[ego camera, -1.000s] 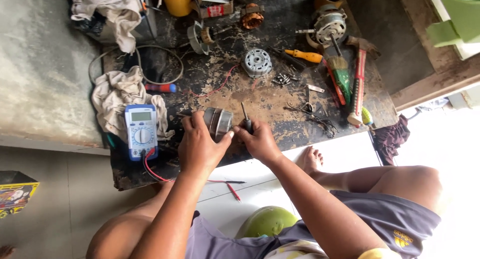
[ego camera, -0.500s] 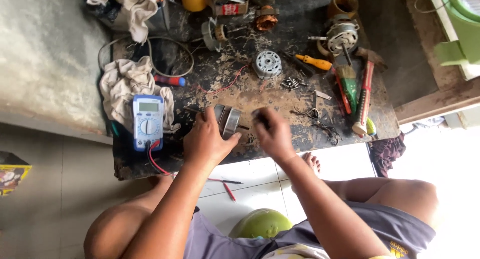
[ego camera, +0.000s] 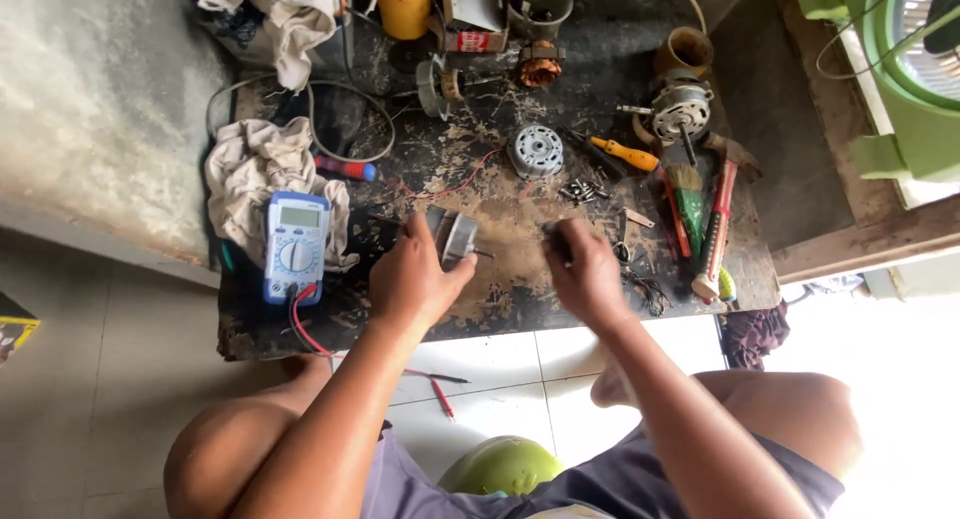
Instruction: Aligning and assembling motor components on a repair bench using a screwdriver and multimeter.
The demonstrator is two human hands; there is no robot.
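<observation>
Small grey motor part (ego camera: pixel 458 237) gripped by left hand (ego camera: pixel 415 279); right hand (ego camera: pixel 588 277) clenched on something dark, probably a probe — loose screws (ego camera: pixel 582 190) at 12 o'clock could easily get knocked off.

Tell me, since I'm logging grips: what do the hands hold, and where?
Left hand grips a small metal motor part by its near side. Right hand closes around a dark tool handle; its tip is hidden.

We see a blue multimeter (ego camera: pixel 294 247) with a pale rectangular screen at the table's left. A small red-and-white labelled box (ego camera: pixel 474 41) lies at the far edge. A yellow package (ego camera: pixel 14 329) sits on the floor, far left.
</observation>
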